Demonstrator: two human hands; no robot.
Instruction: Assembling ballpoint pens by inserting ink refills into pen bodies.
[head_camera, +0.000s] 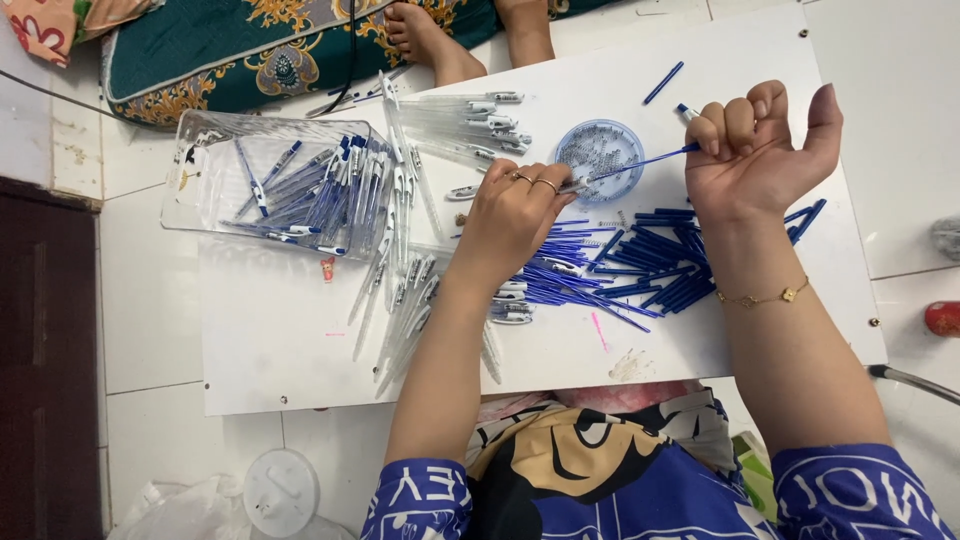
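The left hand (510, 215) is pinching, with thumb and fingertips closed, the lower end of one blue refill (640, 162) over the round dish of small springs (600, 150). The right hand (755, 150) is closing in a fist around the other end of the same refill, with further pieces bunched inside the fist; their exact number cannot be told.

Judging by the layout, the work is sitting at a middle stage. A clear tray (275, 185) at the left is already holding a batch of finished blue-and-clear pens. Still lying loose on the white counter (290, 340) are a pile of blue refills (640, 265) between the two hands, a spread of clear barrels (405, 305) below the tray, and a second group of clear barrels (470, 120) above the left hand. A substantial share therefore appears to be remaining.
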